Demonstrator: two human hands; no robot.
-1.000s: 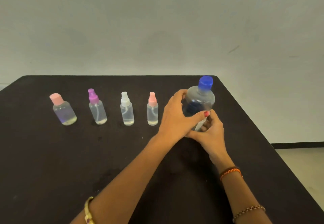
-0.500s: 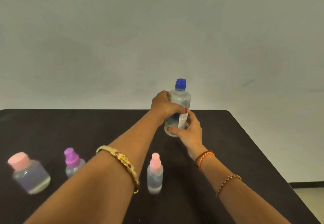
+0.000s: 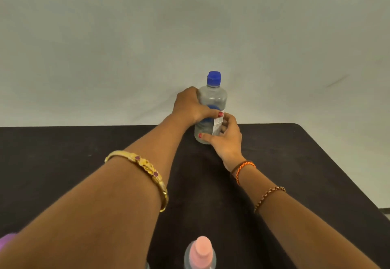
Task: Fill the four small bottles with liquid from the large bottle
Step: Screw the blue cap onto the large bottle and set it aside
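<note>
The large clear bottle (image 3: pixel 214 100) with a blue cap stands upright near the far edge of the black table (image 3: pixel 316 163). My left hand (image 3: pixel 190 106) grips its upper body from the left, thumb across the front. My right hand (image 3: pixel 226 136) holds its lower body from the right, fingers curled round the white label. A small bottle with a pink spray cap (image 3: pixel 200 254) shows at the bottom edge, between my forearms. A purple cap (image 3: pixel 7 240) peeks out at the bottom left; the other small bottles are hidden or out of frame.
A plain pale wall rises behind the table. The table's right edge (image 3: pixel 346 174) runs diagonally toward the bottom right, with floor beyond it.
The view has tilted up and drawn nearer the table; the small bottles slid down out of frame. Both hands still hold the large bottle, now near the table's far edge.
</note>
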